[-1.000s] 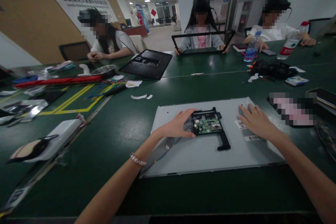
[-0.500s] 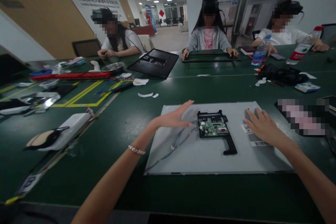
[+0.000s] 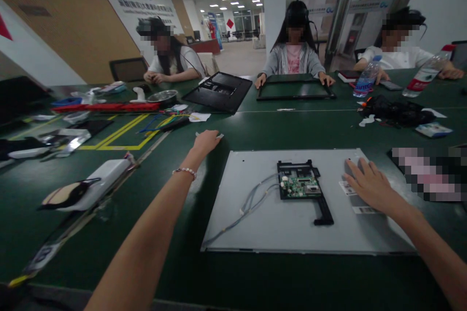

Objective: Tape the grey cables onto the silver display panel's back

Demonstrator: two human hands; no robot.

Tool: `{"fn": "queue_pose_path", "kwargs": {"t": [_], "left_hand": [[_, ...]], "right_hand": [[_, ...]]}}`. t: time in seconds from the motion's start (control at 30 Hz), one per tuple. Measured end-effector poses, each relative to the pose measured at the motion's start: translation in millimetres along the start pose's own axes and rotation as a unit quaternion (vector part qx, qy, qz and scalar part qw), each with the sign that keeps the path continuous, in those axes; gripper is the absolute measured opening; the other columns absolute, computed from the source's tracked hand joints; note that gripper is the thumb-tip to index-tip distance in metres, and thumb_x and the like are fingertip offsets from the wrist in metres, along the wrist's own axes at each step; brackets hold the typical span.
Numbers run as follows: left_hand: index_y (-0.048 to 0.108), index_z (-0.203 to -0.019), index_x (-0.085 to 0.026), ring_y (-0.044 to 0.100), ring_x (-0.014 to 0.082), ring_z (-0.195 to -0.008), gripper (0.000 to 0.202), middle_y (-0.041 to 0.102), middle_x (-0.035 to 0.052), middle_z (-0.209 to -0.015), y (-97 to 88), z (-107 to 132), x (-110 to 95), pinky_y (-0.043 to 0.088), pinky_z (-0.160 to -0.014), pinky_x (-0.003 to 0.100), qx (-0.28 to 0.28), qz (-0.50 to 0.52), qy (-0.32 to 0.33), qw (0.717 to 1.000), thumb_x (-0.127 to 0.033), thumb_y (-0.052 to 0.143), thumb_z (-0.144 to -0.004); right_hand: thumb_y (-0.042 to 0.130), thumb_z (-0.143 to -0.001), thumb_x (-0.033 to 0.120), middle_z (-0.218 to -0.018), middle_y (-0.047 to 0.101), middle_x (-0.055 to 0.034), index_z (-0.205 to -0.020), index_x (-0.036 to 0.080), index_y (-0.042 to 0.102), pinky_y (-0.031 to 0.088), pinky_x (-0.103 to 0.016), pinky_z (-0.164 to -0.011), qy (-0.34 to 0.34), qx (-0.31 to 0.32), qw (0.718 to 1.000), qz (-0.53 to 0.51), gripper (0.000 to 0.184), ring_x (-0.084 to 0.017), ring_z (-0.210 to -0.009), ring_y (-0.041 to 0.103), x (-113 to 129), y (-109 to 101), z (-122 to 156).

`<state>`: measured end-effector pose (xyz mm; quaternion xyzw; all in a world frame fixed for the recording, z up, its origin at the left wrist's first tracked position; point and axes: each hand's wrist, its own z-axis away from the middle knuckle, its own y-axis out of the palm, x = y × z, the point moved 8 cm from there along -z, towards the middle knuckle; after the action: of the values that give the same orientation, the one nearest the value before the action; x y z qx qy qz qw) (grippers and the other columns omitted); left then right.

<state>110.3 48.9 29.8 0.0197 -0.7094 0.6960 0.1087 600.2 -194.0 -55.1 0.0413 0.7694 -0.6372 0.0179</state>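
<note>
A grey metal display panel (image 3: 284, 223) lies flat on the green table (image 3: 175, 165) in front of me. On it sits a green circuit board (image 3: 301, 186) in a black bracket (image 3: 323, 211), with grey cables (image 3: 251, 200) trailing off to the left. My right hand (image 3: 368, 185) rests flat on the panel's right part, fingers spread, beside barcode stickers (image 3: 362, 210). My left hand (image 3: 205, 143) is stretched out past the panel's far left corner, fingers extended over small white paper scraps (image 3: 220, 135) on the table. It holds nothing that I can see.
Across the table three people sit, one with hands on a black bezel frame (image 3: 295, 90); a black back cover (image 3: 221, 90) lies beside it. Water bottles (image 3: 366, 82), a black bundle (image 3: 394, 109), yellow floor-tape lines (image 3: 120, 133) and a white device (image 3: 93, 184) lie around.
My left hand left the circuit board, lifted, and reached far out to the left onto the table by the paper scraps. The right hand stayed on the panel.
</note>
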Motion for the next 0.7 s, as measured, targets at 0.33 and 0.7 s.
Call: {"fn": "queue_pose_path", "kwargs": {"t": [0.33, 0.7], "left_hand": [[0.069, -0.110, -0.009, 0.065, 0.0314, -0.102, 0.037, 0.068, 0.0226, -0.108, -9.0, -2, -8, 0.047, -0.088, 0.041, -0.020, -0.026, -0.008, 0.999, -0.007, 0.042, -0.085], [0.062, -0.123, -0.015, 0.066, 0.0322, -0.099, 0.041, 0.070, 0.0182, -0.105, -42.2, 35, -52, 0.048, -0.080, 0.038, -0.084, -0.022, 0.014, 0.996, -0.021, 0.033, -0.095]], "right_hand": [[0.019, -0.097, 0.050, -0.146, 0.038, -0.0224, -0.146, 0.017, 0.038, 0.039, -0.058, -0.098, 0.002, -0.008, 1.000, -0.016, 0.063, -0.044, -0.133, 0.035, 1, -1, 0], [0.022, -0.096, 0.051, -0.146, 0.039, -0.0224, -0.146, 0.017, 0.039, 0.039, -0.057, -0.099, 0.009, 0.016, 1.000, -0.024, 0.063, -0.044, -0.135, 0.033, 2, -11, -2]]}}
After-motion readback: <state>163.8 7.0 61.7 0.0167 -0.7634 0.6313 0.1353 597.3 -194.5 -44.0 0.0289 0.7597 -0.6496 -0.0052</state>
